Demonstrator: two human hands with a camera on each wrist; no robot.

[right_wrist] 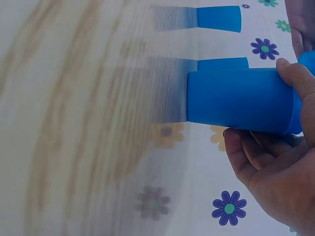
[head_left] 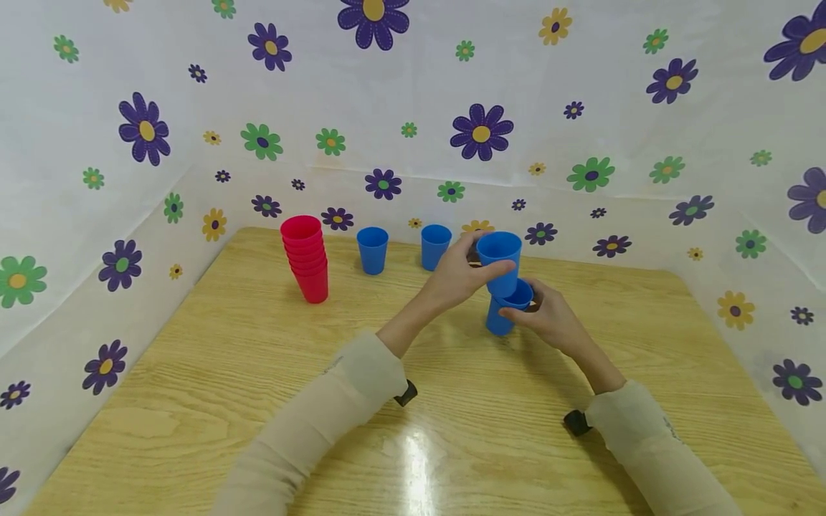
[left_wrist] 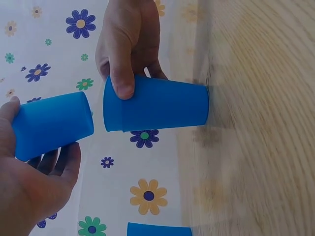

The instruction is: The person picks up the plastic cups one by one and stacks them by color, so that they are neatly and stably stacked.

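My left hand [head_left: 454,278] grips a blue cup [head_left: 500,264] upright, in the air over a second blue cup. That lower blue cup [head_left: 499,321] stands on the table, and my right hand [head_left: 553,319] holds it near the rim, thumb on the near side. A second rim line shows on the lower cup [left_wrist: 162,105] in the left wrist view, so it looks like nested cups. In that view a narrow gap separates the raised cup [left_wrist: 54,123] from the lower rim. The right wrist view shows the lower cup's base on the tabletop.
Two single blue cups, one [head_left: 372,251] further left and one [head_left: 435,247] nearer my left hand, stand upright at the table's back. A tall stack of nested red cups [head_left: 314,283] is left of them. Flower-patterned white cloth [head_left: 413,86] borders the wooden table [head_left: 477,430].
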